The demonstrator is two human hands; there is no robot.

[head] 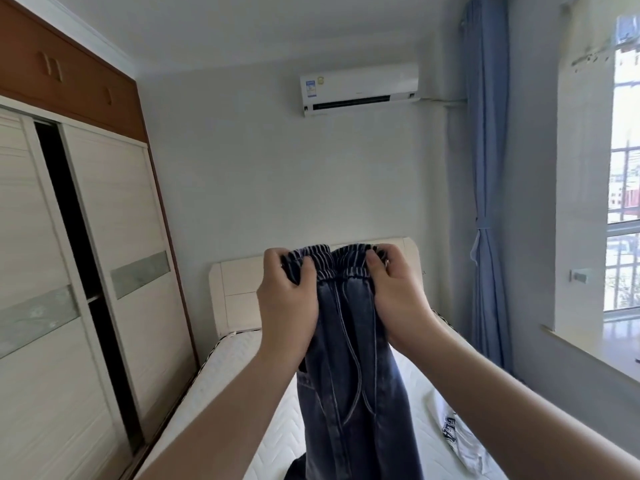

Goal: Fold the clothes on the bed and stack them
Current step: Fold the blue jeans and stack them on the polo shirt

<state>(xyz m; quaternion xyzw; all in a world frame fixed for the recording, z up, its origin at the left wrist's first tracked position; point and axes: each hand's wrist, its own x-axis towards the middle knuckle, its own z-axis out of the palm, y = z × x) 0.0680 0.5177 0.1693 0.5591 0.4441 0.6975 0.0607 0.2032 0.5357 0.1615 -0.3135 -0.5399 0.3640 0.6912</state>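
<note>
From my head camera, I am holding a pair of dark blue jeans (349,375) up in the air above the bed (242,368). My left hand (287,306) has its fingers curled over the left side of the elastic waistband, bunching the gathered cloth in its grip. My right hand (398,299) grips the right side of the same waistband, thumb in front and fingers wrapped over the top edge. The two hands are close together, so the waistband is folded into two humps between them. The legs of the jeans hang straight down from my hands, with two thin drawstrings trailing down the front, and the lower part drops out of view at the bottom edge over the bed.

On the bed, to the right of the hanging jeans, lies a white garment (460,441) with dark printed lettering, crumpled against the mattress edge. The bed's pale headboard (239,289) stands behind my hands. To the left of the bed is a wardrobe (104,254) with sliding doors, one pushed partly open on a dark gap. Above the bed an air conditioner (360,88) is mounted on the wall, and right of the bed a blue curtain (488,202) hangs tied back beside a window (623,220).
</note>
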